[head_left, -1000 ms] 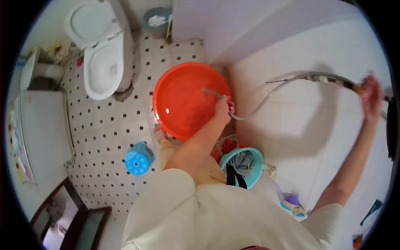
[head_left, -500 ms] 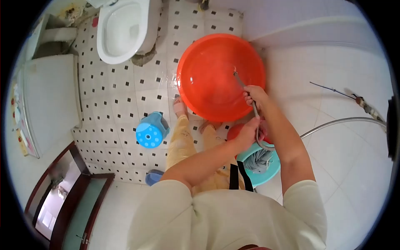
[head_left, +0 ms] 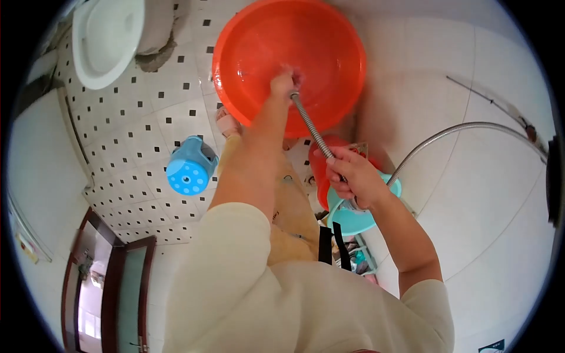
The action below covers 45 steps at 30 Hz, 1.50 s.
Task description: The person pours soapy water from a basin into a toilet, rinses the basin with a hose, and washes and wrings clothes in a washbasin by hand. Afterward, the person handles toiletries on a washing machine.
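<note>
A flexible metal shower hose [head_left: 313,127] slants over the large orange-red basin [head_left: 220,97], which has water in it. My right hand [head_left: 356,176] is closed around the hose, below and right of the basin. At the hose's upper end, over the basin, is my left hand [head_left: 285,84]. Its fingers are blurred among splashing water, so I cannot see whether they grip the hose end. Beneath my right hand stands a turquoise basin [head_left: 353,223], partly covered by that hand. A smaller red container [head_left: 319,176] sits beside it.
A blue stool [head_left: 191,167] stands on the dotted tile floor to the left. The white toilet [head_left: 109,44] is at upper left, and a brown-framed door [head_left: 126,294] at lower left. More hose [head_left: 471,126] loops along the right wall. My feet are by the orange-red basin.
My left hand has moved from the hose's lower part up to its end over the basin. My right hand now grips lower on the hose. The view has shifted, and the basin appears higher.
</note>
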Motion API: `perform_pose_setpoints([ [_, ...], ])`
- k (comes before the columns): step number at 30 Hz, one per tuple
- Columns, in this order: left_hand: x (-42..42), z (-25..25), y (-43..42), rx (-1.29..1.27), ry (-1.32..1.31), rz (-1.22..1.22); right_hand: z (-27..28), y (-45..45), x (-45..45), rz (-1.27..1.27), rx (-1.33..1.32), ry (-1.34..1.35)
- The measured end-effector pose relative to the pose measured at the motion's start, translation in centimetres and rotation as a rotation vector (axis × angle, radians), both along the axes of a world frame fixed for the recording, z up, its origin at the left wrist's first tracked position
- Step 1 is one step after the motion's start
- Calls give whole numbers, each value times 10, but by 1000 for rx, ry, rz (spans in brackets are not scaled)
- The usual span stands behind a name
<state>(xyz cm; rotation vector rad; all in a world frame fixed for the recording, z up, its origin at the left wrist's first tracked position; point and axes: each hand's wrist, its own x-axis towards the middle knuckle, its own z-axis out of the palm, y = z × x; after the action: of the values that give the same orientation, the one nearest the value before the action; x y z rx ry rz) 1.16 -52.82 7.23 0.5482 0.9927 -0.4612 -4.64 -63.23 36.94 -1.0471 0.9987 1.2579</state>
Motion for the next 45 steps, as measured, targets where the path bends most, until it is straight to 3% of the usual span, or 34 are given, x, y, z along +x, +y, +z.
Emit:
perform_pose_setpoints([
  [3, 22, 1, 0, -70, 36, -11, 16, -11, -14, -42, 93, 28],
  [6, 31, 9, -4, 133, -64, -338, 36, -22, -24, -51, 128, 28],
  [9, 26, -14, -6, 276, -196, -647, 51, -35, -30, -28, 148, 15],
  [12, 22, -2, 7, 469, -450, -1122, 61, -45, -38, -39, 218, 11],
  [15, 24, 12, 4, 425, -323, -1078, 78, -45, -40, -49, 248, 44],
  [18, 15, -52, 0, 305, -363, -1010, 88, -48, -48, -49, 317, 45],
  [21, 14, -32, -10, 474, -376, -1102, 92, -46, -57, 54, 337, -98],
  [26, -9, 26, -13, 97, -185, -710, 42, -50, -69, 41, 138, -175],
  [29, -34, 33, -8, -184, -64, -363, 0, -43, -80, 134, -117, -453],
  [32, -54, 88, -17, -159, 167, -122, -47, -35, -95, 165, -264, -561],
  [35, -60, 131, -30, -179, 167, -279, -92, -21, -121, 225, -297, -560],
  [36, -64, 120, -26, -287, 105, -360, -102, -18, -128, 254, -295, -553],
  [38, -74, 88, -5, -488, -22, -509, -113, -19, -133, 350, -486, -835],
  [39, -73, 116, -20, -216, 68, -552, -119, -19, -127, 397, -572, -985],
  [41, -79, 131, -21, -253, 131, -652, -134, -27, -90, -533, -331, -424],
  [43, -94, 155, -26, -394, 95, -674, -167, -51, -61, -579, -367, -526],
  [45, -104, 182, -32, -369, 124, -729, -200, -58, -35, -974, -166, -232],
])
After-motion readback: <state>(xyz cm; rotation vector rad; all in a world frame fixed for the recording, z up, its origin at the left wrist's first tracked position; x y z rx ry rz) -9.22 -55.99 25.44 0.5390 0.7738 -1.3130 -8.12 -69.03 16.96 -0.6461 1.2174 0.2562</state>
